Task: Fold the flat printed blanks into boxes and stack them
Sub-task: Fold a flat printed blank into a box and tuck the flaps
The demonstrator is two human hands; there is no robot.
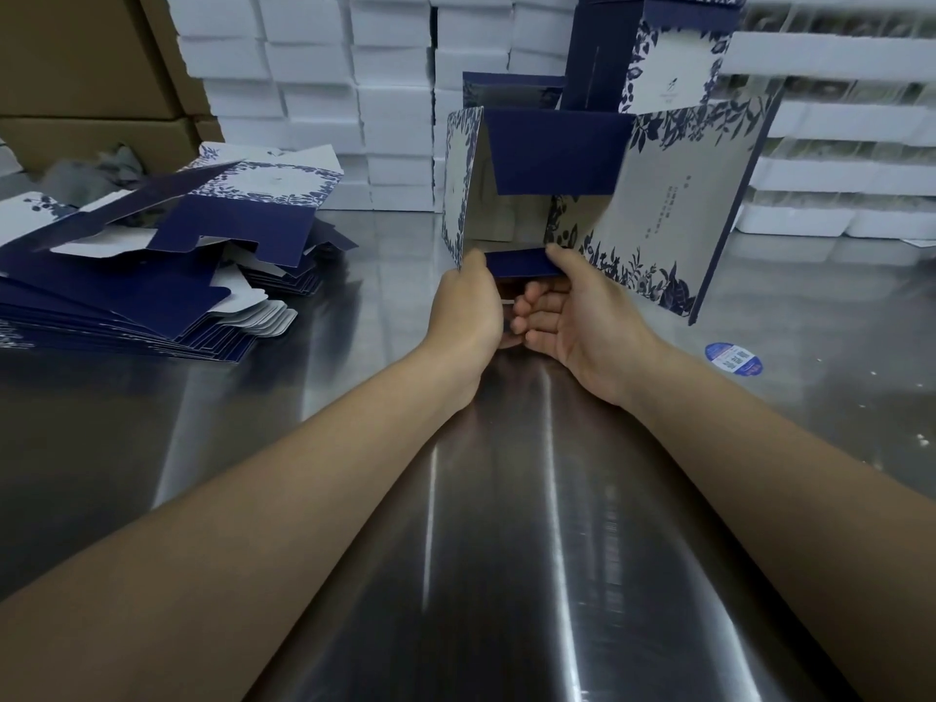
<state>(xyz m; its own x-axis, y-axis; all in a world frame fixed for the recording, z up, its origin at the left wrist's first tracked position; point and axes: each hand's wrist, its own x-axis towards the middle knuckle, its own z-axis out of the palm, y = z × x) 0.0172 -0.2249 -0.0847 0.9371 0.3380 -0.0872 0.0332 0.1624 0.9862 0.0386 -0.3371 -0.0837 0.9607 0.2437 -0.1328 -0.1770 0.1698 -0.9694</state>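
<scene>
A half-folded navy and white box [658,195] with a leaf print stands tilted above the steel table [506,499], its open end facing me. My left hand [466,306] pinches the near left corner where a printed side flap meets the lower navy flap. My right hand [572,316] grips that lower navy flap [516,263], thumb on top and fingers curled beneath. A navy flap hangs down over the opening. A pile of flat printed blanks [152,255] lies at the left. Folded boxes [658,48] stand stacked behind the held one.
White cartons [314,68] form a wall at the back, with brown cardboard boxes [91,68] at far left. White trays [835,169] are stacked at the right. A round blue and white sticker [733,359] lies on the table to the right of my hands.
</scene>
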